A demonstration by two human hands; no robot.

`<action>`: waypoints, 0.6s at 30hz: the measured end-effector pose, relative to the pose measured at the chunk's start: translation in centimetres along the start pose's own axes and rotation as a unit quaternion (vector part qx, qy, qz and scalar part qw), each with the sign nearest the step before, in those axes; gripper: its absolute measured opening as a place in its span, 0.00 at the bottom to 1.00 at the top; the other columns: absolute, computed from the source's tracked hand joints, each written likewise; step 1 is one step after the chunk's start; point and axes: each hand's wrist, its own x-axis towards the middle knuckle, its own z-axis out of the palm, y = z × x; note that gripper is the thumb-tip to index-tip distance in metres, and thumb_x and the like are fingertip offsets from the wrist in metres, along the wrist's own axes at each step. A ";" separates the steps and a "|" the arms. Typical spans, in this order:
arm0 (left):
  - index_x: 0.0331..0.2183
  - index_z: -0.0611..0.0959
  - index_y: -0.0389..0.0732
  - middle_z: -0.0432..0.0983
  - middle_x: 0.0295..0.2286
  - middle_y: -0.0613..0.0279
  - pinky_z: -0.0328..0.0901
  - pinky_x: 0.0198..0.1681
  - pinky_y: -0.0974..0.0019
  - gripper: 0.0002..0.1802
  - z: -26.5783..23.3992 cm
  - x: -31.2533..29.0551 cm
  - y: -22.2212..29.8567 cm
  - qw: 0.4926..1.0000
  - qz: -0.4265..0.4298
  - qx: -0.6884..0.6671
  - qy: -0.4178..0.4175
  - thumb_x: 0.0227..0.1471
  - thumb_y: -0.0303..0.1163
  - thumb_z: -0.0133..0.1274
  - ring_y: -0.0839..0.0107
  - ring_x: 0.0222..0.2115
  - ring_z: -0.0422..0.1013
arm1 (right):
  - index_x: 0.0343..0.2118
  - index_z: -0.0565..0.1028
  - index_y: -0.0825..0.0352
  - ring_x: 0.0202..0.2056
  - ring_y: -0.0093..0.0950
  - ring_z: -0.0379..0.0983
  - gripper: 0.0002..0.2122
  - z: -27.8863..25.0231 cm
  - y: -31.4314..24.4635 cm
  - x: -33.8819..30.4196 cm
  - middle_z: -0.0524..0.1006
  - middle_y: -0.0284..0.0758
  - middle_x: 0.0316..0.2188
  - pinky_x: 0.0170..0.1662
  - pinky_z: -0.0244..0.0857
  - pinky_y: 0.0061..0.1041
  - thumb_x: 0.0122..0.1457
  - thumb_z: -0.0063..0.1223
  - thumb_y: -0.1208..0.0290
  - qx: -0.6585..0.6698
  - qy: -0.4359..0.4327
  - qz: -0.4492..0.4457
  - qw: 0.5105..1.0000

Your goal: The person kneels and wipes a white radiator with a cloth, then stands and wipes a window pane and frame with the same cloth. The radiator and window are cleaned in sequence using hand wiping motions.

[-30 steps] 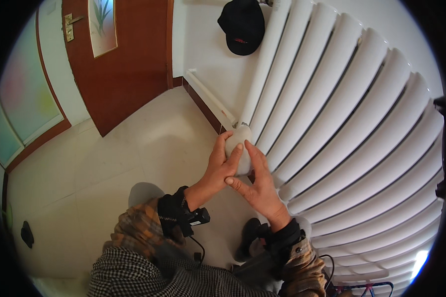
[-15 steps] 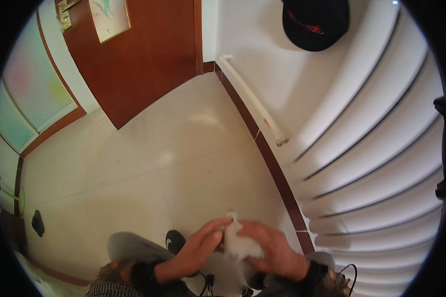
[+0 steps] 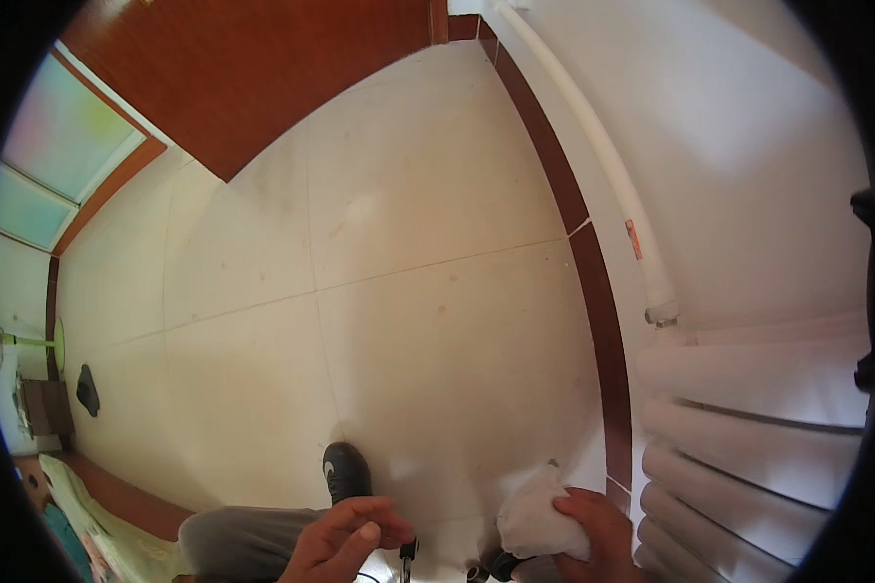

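Observation:
My right hand (image 3: 603, 532) is closed around a bunched white cloth (image 3: 537, 515), which bulges out to the left of its fingers, low in the head view. A small greyish tip sticks up at the top of the cloth; I cannot make out what it is. My left hand (image 3: 348, 534) holds nothing. Its fingers stretch toward the right with the thumb apart, well away from the cloth and just below a black shoe (image 3: 346, 472). The lower part of each hand is cut off by the lower edge.
A white ribbed radiator (image 3: 749, 428) and its pipe (image 3: 593, 146) run along the right wall. Pale floor tiles (image 3: 233, 389) spread ahead to a brown door (image 3: 262, 78). A dark object (image 3: 87, 391) lies on the floor at left, near a brown box (image 3: 47, 408).
My hands, together at the white cloth before, are now apart. The left has let go and moved left; the right carries the cloth rightward. The view has tilted further down.

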 end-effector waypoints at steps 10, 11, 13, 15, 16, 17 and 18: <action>0.56 0.73 0.35 0.78 0.46 0.51 0.68 0.56 0.58 0.19 -0.5 -2.9 -0.5 0.988 -0.043 -0.137 -0.047 0.72 0.36 0.39 0.64 0.48 0.75 | 0.54 0.74 0.62 0.51 0.43 0.75 0.29 9.3 0.8 0.6 0.78 0.41 0.49 0.54 0.71 0.38 0.44 0.62 0.78 0.018 -0.061 0.035 0.997; 0.55 0.73 0.35 0.78 0.45 0.52 0.68 0.56 0.59 0.19 -0.4 -3.0 -1.3 0.988 -0.014 -0.146 -0.051 0.72 0.37 0.40 0.65 0.48 0.75 | 0.54 0.74 0.61 0.51 0.43 0.75 0.28 10.1 0.3 0.5 0.78 0.41 0.49 0.54 0.71 0.38 0.45 0.62 0.78 0.002 -0.051 0.037 0.998; 0.54 0.74 0.34 0.79 0.45 0.53 0.69 0.53 0.62 0.21 -0.7 -2.4 -3.2 0.985 -0.012 -0.171 -0.021 0.71 0.40 0.44 0.68 0.45 0.75 | 0.54 0.74 0.60 0.52 0.43 0.75 0.27 10.8 -1.4 -0.1 0.78 0.41 0.49 0.54 0.71 0.38 0.46 0.61 0.77 -0.022 -0.046 0.033 0.998; 0.54 0.75 0.36 0.79 0.44 0.54 0.68 0.53 0.63 0.20 -1.1 -2.1 -5.3 0.980 0.009 -0.198 -0.004 0.71 0.40 0.43 0.69 0.45 0.75 | 0.54 0.74 0.59 0.52 0.43 0.74 0.27 10.8 -4.5 -1.0 0.78 0.41 0.49 0.54 0.70 0.38 0.47 0.61 0.77 -0.045 -0.080 0.061 0.994; 0.54 0.75 0.36 0.79 0.44 0.54 0.68 0.53 0.63 0.21 -1.2 -2.1 -6.3 0.980 0.031 -0.195 0.011 0.71 0.41 0.44 0.69 0.45 0.75 | 0.54 0.74 0.59 0.52 0.43 0.74 0.26 10.4 -6.4 -1.3 0.78 0.41 0.50 0.54 0.70 0.38 0.47 0.60 0.77 -0.033 -0.067 0.027 0.997; 0.54 0.75 0.36 0.79 0.44 0.55 0.68 0.52 0.63 0.21 -1.2 -2.1 -7.2 0.978 0.063 -0.196 0.022 0.70 0.42 0.44 0.69 0.45 0.75 | 0.54 0.75 0.59 0.51 0.43 0.75 0.26 9.3 -8.3 -1.7 0.78 0.40 0.50 0.55 0.70 0.38 0.48 0.60 0.77 0.001 -0.056 -0.015 0.998; 0.54 0.75 0.37 0.79 0.43 0.55 0.68 0.52 0.63 0.21 -1.2 -2.4 -7.8 0.975 0.098 -0.198 0.034 0.70 0.42 0.45 0.69 0.45 0.75 | 0.54 0.75 0.60 0.52 0.42 0.75 0.26 8.0 -10.4 -2.0 0.78 0.40 0.50 0.55 0.70 0.38 0.48 0.60 0.76 -0.011 -0.068 -0.008 0.998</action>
